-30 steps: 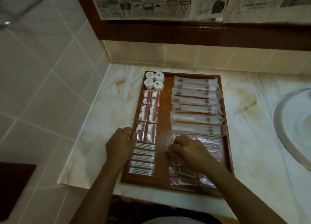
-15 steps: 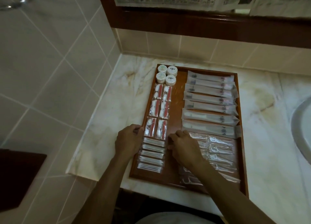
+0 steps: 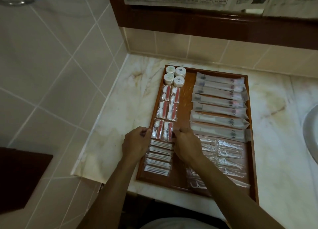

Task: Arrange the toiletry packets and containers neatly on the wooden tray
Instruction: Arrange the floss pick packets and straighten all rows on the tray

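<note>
Squaring step: left hand [image 3: 136, 143] and right hand [image 3: 186, 144], fingers [image 3: 179, 131] curled, pinch nearest red packet pair [image 3: 162, 131] between them on wooden tray [image 3: 179, 181]. Next: nudge pair into line with column beyond fingers.

Dim, warm, flat light w/ soft shadows – glare only on clear packets [image 3: 228, 148] right of the hands. Wide-angle bend at edges; tile lines curve – mid-frame fairly sharp.

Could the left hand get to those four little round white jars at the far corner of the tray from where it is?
Probably yes. The left hand sits at the tray's left edge, and only flat red-and-white packets lie between it and the jars; nothing tall blocks the way.
</note>
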